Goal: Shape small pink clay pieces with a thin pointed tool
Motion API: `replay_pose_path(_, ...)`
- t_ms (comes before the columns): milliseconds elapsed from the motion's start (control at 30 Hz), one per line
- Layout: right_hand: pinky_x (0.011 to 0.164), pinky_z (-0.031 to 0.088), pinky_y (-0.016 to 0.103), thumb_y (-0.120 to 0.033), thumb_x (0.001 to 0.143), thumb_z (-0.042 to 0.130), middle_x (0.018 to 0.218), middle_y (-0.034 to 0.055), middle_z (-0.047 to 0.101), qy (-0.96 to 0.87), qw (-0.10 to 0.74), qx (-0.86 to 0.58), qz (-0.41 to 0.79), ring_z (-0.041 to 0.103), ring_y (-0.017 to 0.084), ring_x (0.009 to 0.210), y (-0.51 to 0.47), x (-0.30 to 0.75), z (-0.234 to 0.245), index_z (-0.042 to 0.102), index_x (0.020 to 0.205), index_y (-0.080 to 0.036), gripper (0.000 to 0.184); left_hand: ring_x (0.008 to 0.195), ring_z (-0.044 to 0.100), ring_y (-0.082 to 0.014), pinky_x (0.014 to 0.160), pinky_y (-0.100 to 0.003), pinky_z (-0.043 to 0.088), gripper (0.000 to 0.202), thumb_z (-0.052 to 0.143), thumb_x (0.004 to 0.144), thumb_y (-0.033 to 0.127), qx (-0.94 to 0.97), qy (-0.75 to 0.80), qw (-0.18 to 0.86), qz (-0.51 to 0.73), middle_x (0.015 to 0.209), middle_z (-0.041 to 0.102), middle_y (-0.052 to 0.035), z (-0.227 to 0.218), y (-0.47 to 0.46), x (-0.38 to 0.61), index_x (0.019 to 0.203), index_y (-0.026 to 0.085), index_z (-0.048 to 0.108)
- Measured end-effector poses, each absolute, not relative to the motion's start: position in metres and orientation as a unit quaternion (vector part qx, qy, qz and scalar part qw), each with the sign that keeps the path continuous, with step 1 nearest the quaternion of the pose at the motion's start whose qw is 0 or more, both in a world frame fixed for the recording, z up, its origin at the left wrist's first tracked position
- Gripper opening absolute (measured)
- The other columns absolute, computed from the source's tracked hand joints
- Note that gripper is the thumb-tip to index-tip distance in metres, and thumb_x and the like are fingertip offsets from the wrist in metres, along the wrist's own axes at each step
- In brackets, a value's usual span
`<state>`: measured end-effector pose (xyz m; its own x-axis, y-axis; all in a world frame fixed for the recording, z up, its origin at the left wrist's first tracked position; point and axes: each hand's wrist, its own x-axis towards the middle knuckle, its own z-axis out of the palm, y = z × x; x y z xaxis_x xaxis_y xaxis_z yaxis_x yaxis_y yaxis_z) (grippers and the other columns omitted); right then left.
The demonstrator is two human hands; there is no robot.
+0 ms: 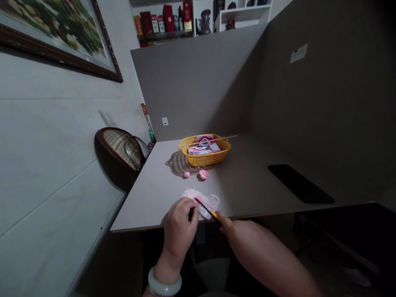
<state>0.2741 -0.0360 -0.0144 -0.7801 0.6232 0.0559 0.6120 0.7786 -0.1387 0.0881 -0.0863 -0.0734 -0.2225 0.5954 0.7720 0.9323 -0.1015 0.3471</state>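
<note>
My left hand point(181, 218) is closed, its fingertips bent round a small pink piece point(199, 200) that is mostly hidden. In my right hand point(236, 231) is a slim knife point(206, 209) with a dark blade and some yellow on its handle. Its tip points left and reaches the pink piece by my left fingertips. Beneath both hands, pink and white shavings point(213, 199) lie on a crumpled, whitish sheet near the table's front edge. Beyond them sit a small pink ball point(186, 174) and a larger pink rounded piece point(203, 175) with grooves in it.
A yellow plastic basket point(204, 160) holding pink and white boxes stands farther back, a thin stick point(224, 138) across its rim. On the table's right lies a flat black object point(300, 183). Grey partitions point(201, 86) rise behind and right; a round woven item point(119, 150) leans at left.
</note>
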Motion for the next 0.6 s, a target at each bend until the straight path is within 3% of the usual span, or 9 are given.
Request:
replay_pose_path(100,0.050,0.042,0.030,-0.002,0.090,0.041,0.083,0.0090,0.077,-0.936,-0.047,-0.343,0.057,0.074,0.026,0.068,-0.039,0.282,-0.010,0.059,0.135,-0.016,0.050,0.085,0.069,-0.0194,0.083,-0.034,0.057,0.010,0.058,0.090,0.013,-0.596,-0.642,0.183,-0.446,0.089,0.072,-0.0040,-0.072,-0.087,0.088,0.087,0.021,0.064)
replay_pose_path(367,0.054,0.044,0.025,-0.002,0.088,0.043,0.081,0.0106,0.077,-0.945,0.025,-0.325,0.030,0.073,0.022,0.067,-0.030,0.259,0.000,0.059,0.134,-0.016,0.051,0.087,0.069,-0.0202,0.084,-0.036,0.057,0.012,0.057,0.088,0.011,-0.586,-0.654,0.169,-0.447,0.091,0.072,-0.0044,-0.073,-0.085,0.087,0.087,0.021,0.064)
replay_pose_path(600,0.058,0.046,0.026,-0.003,0.091,0.041,0.081,0.0118,0.076,-0.941,0.009,-0.336,0.041,0.073,0.023,0.066,-0.036,0.272,0.000,0.062,0.132,-0.017,0.048,0.085,0.069,-0.0196,0.082,-0.034,0.058,0.011,0.056,0.089,0.014,-0.592,-0.646,0.166,-0.453,0.088,0.072,-0.0044,-0.069,-0.086,0.088,0.084,0.021,0.064)
